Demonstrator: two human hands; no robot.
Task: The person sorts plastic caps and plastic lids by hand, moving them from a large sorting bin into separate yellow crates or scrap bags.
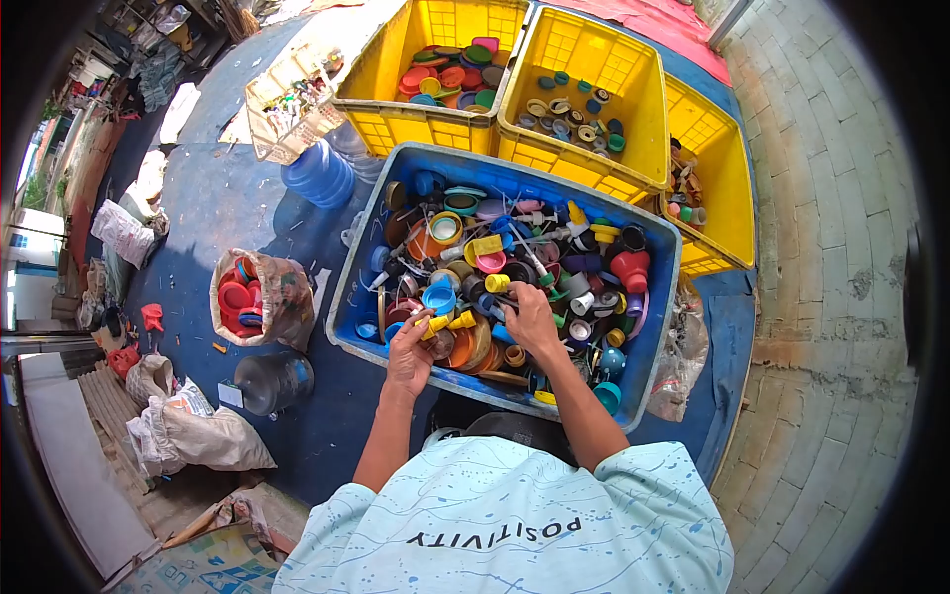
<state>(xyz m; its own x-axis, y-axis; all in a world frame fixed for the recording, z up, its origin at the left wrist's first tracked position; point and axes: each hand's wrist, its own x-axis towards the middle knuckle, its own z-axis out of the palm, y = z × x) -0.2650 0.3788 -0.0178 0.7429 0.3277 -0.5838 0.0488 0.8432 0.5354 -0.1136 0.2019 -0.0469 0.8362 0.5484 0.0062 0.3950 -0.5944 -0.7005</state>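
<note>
**Both hands sorting in the blue crate of caps**

While both arms reach forward from the pale printed shirt, the hands work inside the blue crate (348,297), which is heaped with mixed plastic caps and lids. Left hand (410,346) sits near the crate's near-left corner, fingers pinched on a small yellow cap (436,322). Right hand (532,319) lies nearer the crate's middle, curled palm-down over the pile; whether it grips anything I cannot tell. Judging by looks, these caps are light, rigid and smooth, so a fingertip pinch across the rim should hold one. Beyond the crate stand yellow crates (435,127) with sorted caps; left of it sits a bag of red lids (259,294).
</note>
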